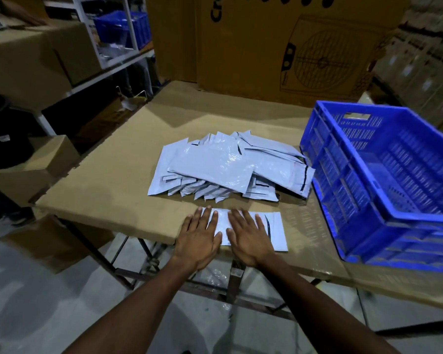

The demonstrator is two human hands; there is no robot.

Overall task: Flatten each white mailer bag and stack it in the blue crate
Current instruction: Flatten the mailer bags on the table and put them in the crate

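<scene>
1. At the desk's (108,185) near edge, a flat, glossy white mailer bag (274,231) lay under both hands.
2. Left hand (198,237) and right hand (248,238) pressed it, fingers straight, side by side.
3. A crinkled mailer pile (223,167) lay beyond, beside the perforated blue crate (384,185).

Cardboard-topped table (113,180), big printed carton (279,47) behind, shelving (108,42) at left

Ahead of both hands (224,237), the pile (228,167) of mailers blocks a straight forward reach. Right of the right hand (248,238), bare table (304,241) leads to the crate (348,200), whose tall near wall stands in the way; left of the left hand (197,238), open cardboard.
</scene>
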